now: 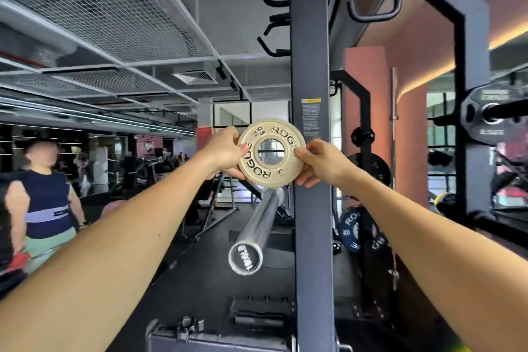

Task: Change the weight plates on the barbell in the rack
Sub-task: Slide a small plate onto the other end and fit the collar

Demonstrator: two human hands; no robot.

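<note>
The left hand [225, 151] pinches the small cream-coloured round metal change plate [271, 151] at its nine o'clock rim, thumb on the face and fingers behind. The right hand [320, 163] pinches it the same way at about four o'clock. Holding opposite edges likely keeps the disc square and its centre hole free, ready for threading.

The plate is lifted in the air, face toward the camera, above the bare chrome barbell sleeve [258, 226]. The sleeve runs from its open end at six o'clock up toward the plate, and nothing is loaded on the visible length. By the look of it, the hole must drop to the sleeve's line before it can slide on.

The dark grey steel rack upright [311, 208] stands just at three o'clock of the plate, partly behind the right hand.

The fingers behind the plate are hidden. The sleeve's far end vanishes under the disc, so its collar and the hook bearing it cannot be made out. The plate's small weight numerals are hard to read with certainty.
</note>
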